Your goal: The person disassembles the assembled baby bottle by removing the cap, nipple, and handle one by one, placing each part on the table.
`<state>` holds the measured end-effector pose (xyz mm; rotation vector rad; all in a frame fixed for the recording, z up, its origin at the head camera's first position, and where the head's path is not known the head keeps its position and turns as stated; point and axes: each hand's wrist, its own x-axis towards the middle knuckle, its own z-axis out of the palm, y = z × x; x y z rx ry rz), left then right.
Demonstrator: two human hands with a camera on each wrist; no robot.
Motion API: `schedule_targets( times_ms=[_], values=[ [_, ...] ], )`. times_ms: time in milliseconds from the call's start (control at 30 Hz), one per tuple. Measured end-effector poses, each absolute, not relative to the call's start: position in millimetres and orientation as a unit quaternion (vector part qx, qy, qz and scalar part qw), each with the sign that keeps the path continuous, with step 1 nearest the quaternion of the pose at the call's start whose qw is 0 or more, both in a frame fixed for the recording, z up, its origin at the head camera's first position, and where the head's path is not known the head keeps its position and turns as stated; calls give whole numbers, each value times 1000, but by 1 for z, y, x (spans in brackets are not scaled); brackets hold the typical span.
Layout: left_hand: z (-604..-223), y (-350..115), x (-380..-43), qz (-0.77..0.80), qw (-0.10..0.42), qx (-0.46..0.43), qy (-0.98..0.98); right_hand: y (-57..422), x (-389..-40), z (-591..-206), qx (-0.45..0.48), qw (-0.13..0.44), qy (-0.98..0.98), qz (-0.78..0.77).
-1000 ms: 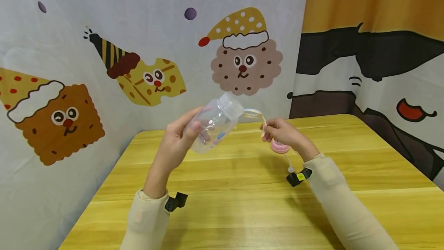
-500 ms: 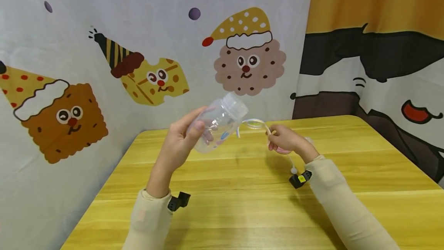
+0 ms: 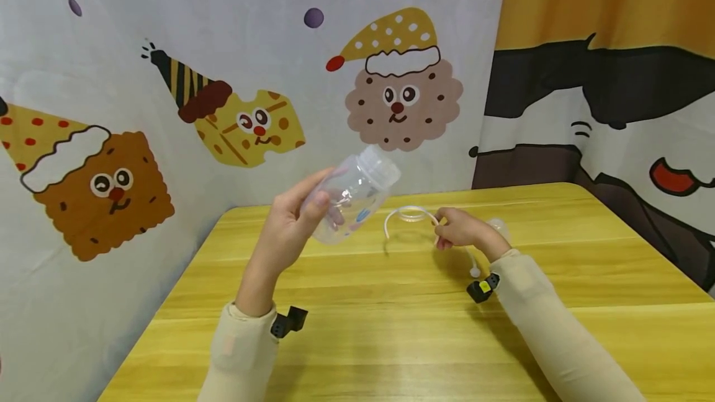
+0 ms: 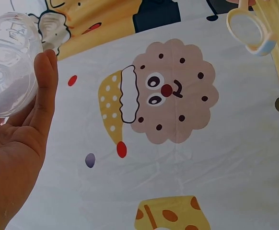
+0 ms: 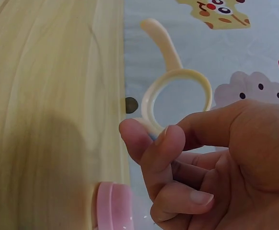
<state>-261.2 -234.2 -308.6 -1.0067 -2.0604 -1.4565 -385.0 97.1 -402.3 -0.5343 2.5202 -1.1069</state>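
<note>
In the head view my left hand [image 3: 282, 231] holds a clear baby bottle [image 3: 349, 200], tilted with its threaded mouth up and to the right. The bottle carries faint pink and blue prints. My right hand [image 3: 460, 228] pinches a pale bottle handle piece [image 3: 389, 219], a ring with curved arms, just above the table and apart from the bottle. The right wrist view shows thumb and finger on one arm of the handle piece [image 5: 161, 43], with its ring open toward the camera. Part of the bottle [image 4: 10, 67] shows in the left wrist view.
A pink bottle collar [image 5: 113, 206] sits on the wooden table [image 3: 357, 327] by the right hand. A thin straw with a round weighted end [image 3: 475, 272] lies near the right wrist. A clear dome cover [image 3: 498, 226] is partly hidden behind that hand. Printed cloth hangs behind.
The handle piece has come away from the bottle's mouth. My right hand has moved it down and slightly right toward the table. My left hand keeps the bottle about where it was.
</note>
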Motion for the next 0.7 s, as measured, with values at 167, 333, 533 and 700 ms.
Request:
schedule_targets(
  times_ms=[167, 333, 533, 700],
  values=[
    [-309, -234, -261, -529, 207, -358, -741, 98, -387, -410, -174, 163, 895, -378],
    [-310, -234, -259, -534, 199, -358, -740, 95, -390, -416, -168, 166, 899, -370],
    [-311, -234, -260, -536, 194, -355, -741, 93, -390, -420, -172, 145, 903, -365],
    [-310, -234, -260, -537, 195, -357, -739, 90, -388, -422, -177, 123, 908, -361]
  ],
)
